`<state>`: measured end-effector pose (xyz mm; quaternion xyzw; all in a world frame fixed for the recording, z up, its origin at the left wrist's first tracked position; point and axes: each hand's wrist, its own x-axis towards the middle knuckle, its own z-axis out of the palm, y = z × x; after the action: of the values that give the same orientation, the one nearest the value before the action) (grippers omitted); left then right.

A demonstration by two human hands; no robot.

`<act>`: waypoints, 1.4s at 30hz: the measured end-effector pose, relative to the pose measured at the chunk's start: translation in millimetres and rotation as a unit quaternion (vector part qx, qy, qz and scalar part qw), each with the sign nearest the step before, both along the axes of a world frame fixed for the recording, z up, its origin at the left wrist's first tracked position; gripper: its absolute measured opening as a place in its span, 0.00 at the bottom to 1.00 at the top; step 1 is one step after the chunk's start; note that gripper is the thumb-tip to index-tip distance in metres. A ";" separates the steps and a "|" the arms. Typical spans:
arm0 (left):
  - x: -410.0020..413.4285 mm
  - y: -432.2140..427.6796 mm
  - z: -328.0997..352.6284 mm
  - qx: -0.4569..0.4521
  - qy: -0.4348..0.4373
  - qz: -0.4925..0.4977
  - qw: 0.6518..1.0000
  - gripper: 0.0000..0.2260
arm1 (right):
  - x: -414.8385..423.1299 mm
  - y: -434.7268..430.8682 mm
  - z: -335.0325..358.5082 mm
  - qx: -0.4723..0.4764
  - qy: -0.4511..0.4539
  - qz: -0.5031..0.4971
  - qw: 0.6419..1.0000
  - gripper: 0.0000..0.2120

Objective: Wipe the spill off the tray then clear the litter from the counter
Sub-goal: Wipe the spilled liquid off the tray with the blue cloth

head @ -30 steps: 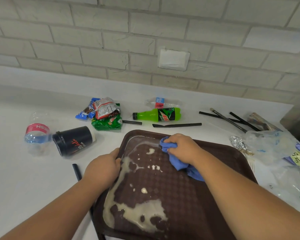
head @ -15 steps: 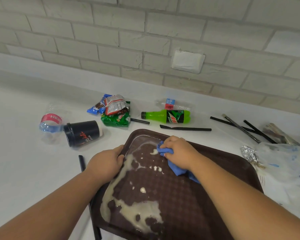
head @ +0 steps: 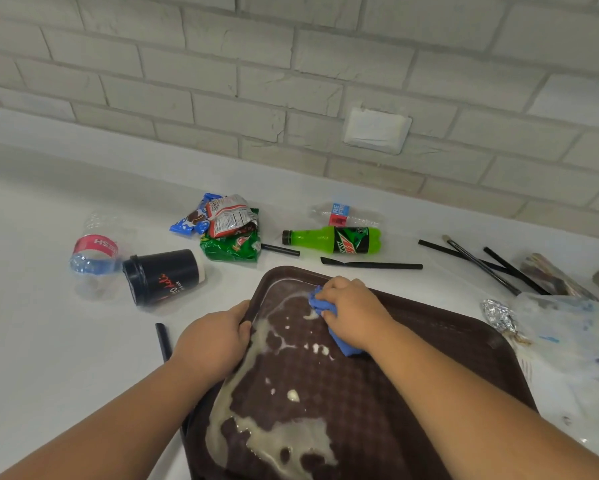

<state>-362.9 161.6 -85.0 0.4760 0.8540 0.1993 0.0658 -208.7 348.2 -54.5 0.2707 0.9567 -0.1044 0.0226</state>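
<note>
A dark brown tray lies on the white counter, with a pale milky spill pooled along its left side and near corner. My right hand grips a crumpled blue cloth and presses it on the tray's far left part. My left hand grips the tray's left rim, thumb over the edge. Litter lies beyond the tray: a black paper cup on its side, a green soda bottle, snack wrappers, a crushed clear bottle and black straws.
More black straws, a foil ball and clear plastic bags lie to the right of the tray. A small clear bottle sits by the grey brick wall. One straw lies left of my left hand.
My right hand has slid the blue cloth a little leftward along the tray's far part, into the spill. My left hand keeps its grip on the rim. The view has shifted.
</note>
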 end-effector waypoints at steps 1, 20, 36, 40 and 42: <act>0.0 0.0 -0.2 -0.001 -0.001 0.000 1.000 0.16 | 1.9 1.4 4.2 -0.040 0.013 0.014 0.999 0.15; 2.2 2.5 2.5 -0.021 0.008 0.019 1.000 0.16 | 15.4 -16.6 10.6 -0.081 -0.005 0.094 0.992 0.11; 3.4 3.2 2.4 -0.027 0.014 0.022 0.999 0.16 | 53.2 -34.1 9.8 -0.060 0.013 0.099 0.993 0.14; 3.0 3.0 2.1 -0.023 0.013 0.018 0.999 0.15 | 61.3 -33.2 26.8 -0.115 -0.039 0.145 0.982 0.13; 2.8 3.1 1.9 -0.022 0.014 0.016 1.000 0.15 | 61.2 -22.0 48.0 -0.101 0.000 0.134 0.986 0.12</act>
<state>-360.2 164.7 -83.1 0.4633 0.8667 0.1747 0.0607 -147.4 326.3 -6.5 0.1359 0.9690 -0.1962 0.0639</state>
